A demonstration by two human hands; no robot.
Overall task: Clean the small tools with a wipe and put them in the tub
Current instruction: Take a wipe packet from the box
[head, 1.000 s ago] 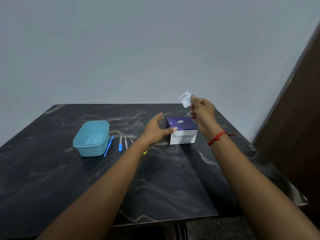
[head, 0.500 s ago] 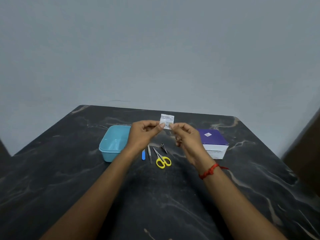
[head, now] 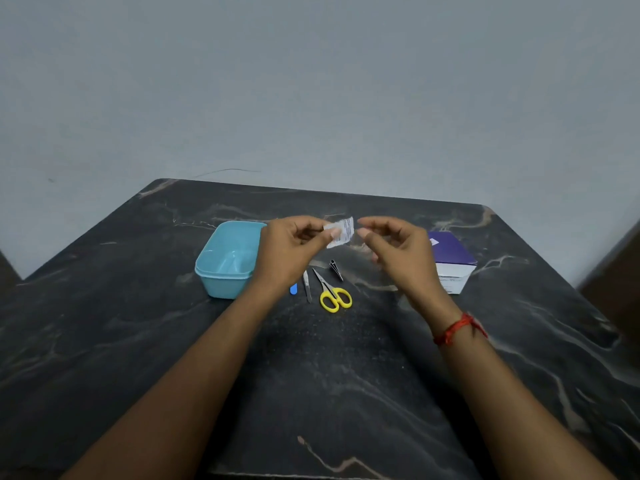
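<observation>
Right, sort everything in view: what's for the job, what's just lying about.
Job: wipe sachet, left hand pinching it, blue tub, yellow scissors, slim metal tool, blue tool, small dark tool, purple box (probably wipes).
Idle: red wrist thread, wall wire.

We note a small white printed wipe sachet point(head: 341, 231) in the air at frame centre, pinched by its left edge in the left hand point(head: 294, 245). The light blue rectangular plastic tub point(head: 221, 285) stands upright and uncovered, left of centre. Just right of it, in a row:
- blue flat tool tip point(head: 293, 289), mostly hidden
- slim silver metal tool point(head: 307, 286)
- closed yellow-handled scissors point(head: 334, 292), blades pointing upper left
- small dark metal tool point(head: 336, 270)
</observation>
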